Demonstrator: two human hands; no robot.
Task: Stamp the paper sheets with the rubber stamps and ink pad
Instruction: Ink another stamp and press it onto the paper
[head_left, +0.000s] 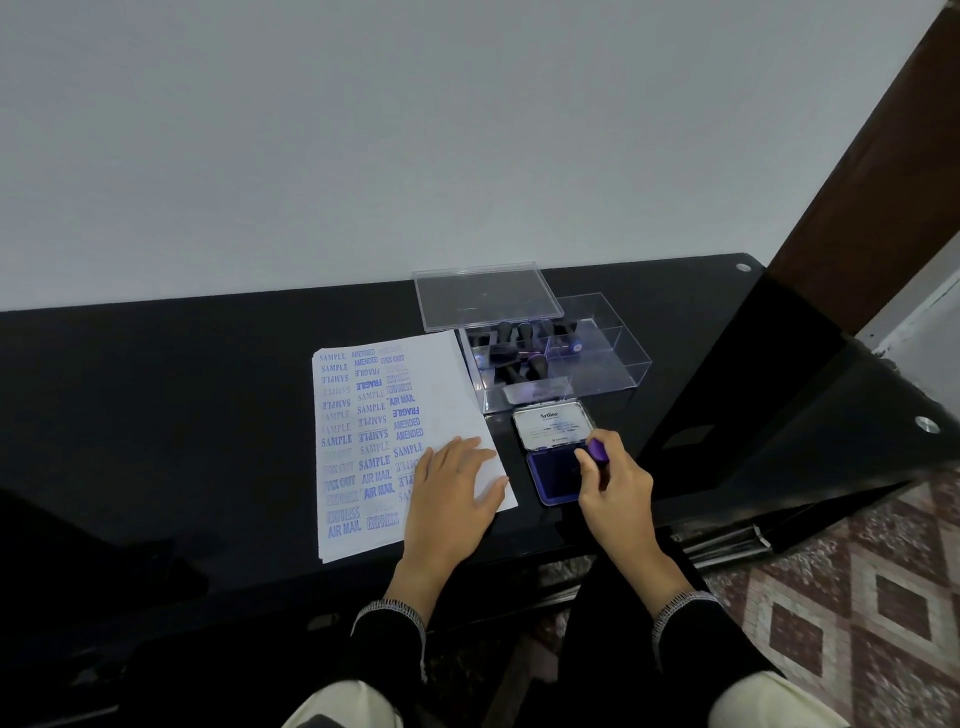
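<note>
Black table (156, 415): paper sheets (363, 441), ink pad (553, 475), box (561, 364).

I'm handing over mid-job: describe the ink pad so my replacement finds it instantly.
On the black table, look just right of the stamped paper sheet and in front of the clear plastic box of stamps. The ink pad is the open flat case there, its white-labelled lid tipped back. Only it has a dark blue pad, where the right hand holds a purple-handled stamp.

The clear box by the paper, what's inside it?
The clear box holds several dark-handled stamps in its left part. Its right part looks empty. The words on the stamps cannot be seen.
</note>
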